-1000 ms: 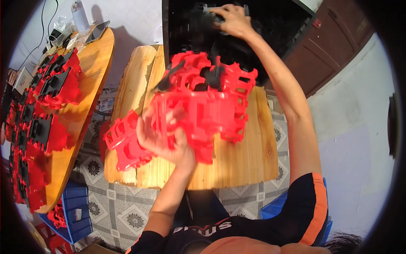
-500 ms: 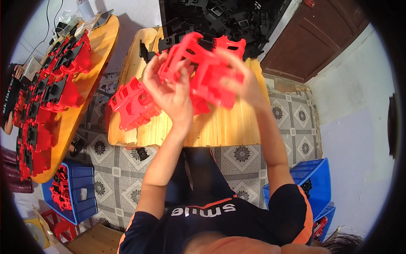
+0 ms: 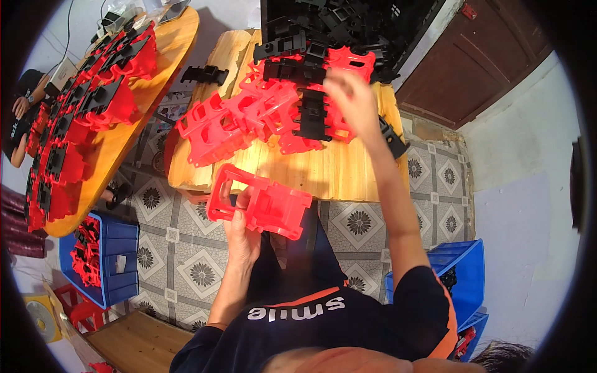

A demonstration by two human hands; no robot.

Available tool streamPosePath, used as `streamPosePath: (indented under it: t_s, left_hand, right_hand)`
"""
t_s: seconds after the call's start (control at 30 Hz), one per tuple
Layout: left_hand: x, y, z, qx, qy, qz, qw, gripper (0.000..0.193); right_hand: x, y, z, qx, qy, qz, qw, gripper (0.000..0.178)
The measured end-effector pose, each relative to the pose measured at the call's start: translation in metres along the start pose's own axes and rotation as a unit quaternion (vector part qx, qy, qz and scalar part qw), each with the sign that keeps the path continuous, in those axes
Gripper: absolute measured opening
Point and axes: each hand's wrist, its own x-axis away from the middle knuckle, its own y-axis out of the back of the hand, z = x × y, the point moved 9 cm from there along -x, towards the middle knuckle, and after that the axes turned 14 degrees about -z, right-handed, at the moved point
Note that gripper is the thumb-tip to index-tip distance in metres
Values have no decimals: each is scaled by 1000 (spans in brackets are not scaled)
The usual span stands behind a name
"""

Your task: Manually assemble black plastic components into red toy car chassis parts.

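Observation:
My left hand is closed around a red plastic frame with window-like openings, held in front of the table's near edge. My right hand reaches over the pile on the table, slightly blurred. Its fingers look apart, with nothing visibly held. Close to its fingertips lie a black plastic part and another upright black part. Beneath and left of these, several red frames are heaped on the wooden table.
Behind the pile stands a large dark container of black parts. A loose black part sits at the table's left edge. Assembled red-and-black pieces line the left table. Blue bins stand on the floor; another person's arm shows far left.
My left hand has come down toward me with one red frame. My right hand has let go of red frames and is now above the pile, where several black parts lie on top.

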Motion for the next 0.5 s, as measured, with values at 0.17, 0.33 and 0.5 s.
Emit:
streamPosePath:
  t_s: [0.17,0.33,0.5]
  left_hand:
    - [12,12,8,10,52,-23,998,91]
    - [29,23,1,3,32,-42,999,90]
    - [26,27,-1,-27,7,-67,997,82]
  right_hand:
    - [-109,-67,-88,361,120,59,923,39]
    - [-127,-60,-48,383,271,7,883,25]
    - [-94,57,-20,272,224,-154,923,24]
